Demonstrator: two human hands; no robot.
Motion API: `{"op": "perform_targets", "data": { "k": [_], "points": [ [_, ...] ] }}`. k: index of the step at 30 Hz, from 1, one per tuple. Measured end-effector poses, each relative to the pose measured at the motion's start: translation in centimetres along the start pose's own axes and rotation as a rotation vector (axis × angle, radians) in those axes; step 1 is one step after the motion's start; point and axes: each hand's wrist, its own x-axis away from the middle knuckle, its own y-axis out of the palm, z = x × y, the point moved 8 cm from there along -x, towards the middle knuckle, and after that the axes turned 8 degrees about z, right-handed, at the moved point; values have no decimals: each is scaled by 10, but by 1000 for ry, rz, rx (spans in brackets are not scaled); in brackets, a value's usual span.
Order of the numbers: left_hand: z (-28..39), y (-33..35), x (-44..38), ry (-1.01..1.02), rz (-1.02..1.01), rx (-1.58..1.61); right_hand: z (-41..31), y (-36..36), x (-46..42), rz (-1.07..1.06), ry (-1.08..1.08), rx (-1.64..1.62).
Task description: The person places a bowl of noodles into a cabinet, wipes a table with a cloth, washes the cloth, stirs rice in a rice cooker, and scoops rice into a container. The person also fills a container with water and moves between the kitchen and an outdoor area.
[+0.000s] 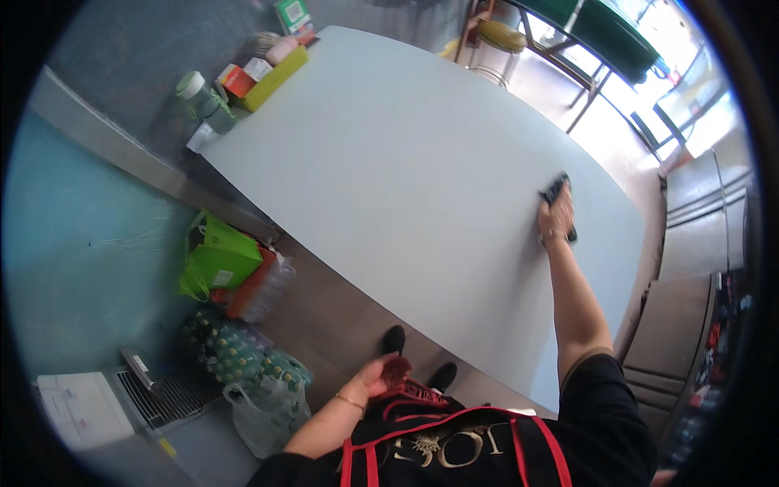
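A pale, smooth tabletop (389, 170) spreads out before me. Toward its right side, my right hand (558, 213) presses a dark cloth (555, 190) flat against the surface, fingers over it. The cloth is partly hidden under the palm, and its edges look blurred. My left hand (384, 374) hangs in front of my body, below the near table edge, with loosely bent fingers and nothing visible in it. It is nearest to my black apron with red trim (420, 414).
At the far left table end stand a bottle (207, 102) and a yellow-green box (277, 79) of small items. A green bag (228, 259) and a white plastic bag (271, 414) lie left of me. A stool (502, 36) stands beyond the table; steel cabinets (694, 237) line the right.
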Motion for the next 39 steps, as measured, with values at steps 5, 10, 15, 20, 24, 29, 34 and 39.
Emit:
{"op": "perform_targets", "data": {
  "k": [5, 10, 15, 20, 24, 29, 34, 39],
  "points": [
    [57, -24, 36, 191, 31, 195, -295, 104, 15, -261, -451, -386],
    [132, -18, 45, 445, -47, 422, -404, 11, 206, -648, -1045, -861],
    [191, 30, 80, 588, -119, 390, -400, -3, 237, -894, -993, -1007],
    [210, 40, 70, 604, -124, 374, -505, 124, 116, -703, -452, -967],
    [207, 18, 69, 627, 19, 343, -556, 130, 182, -733, -985, -745],
    [201, 13, 70, 587, 76, 323, -438, 25, 231, -988, -1195, -940],
    [174, 63, 61, 521, -104, -14, -320, -51, 244, -983, -974, -979],
    [83, 89, 14, 383, -183, -368, -234, -90, 252, -863, -652, -911]
  ]
}}
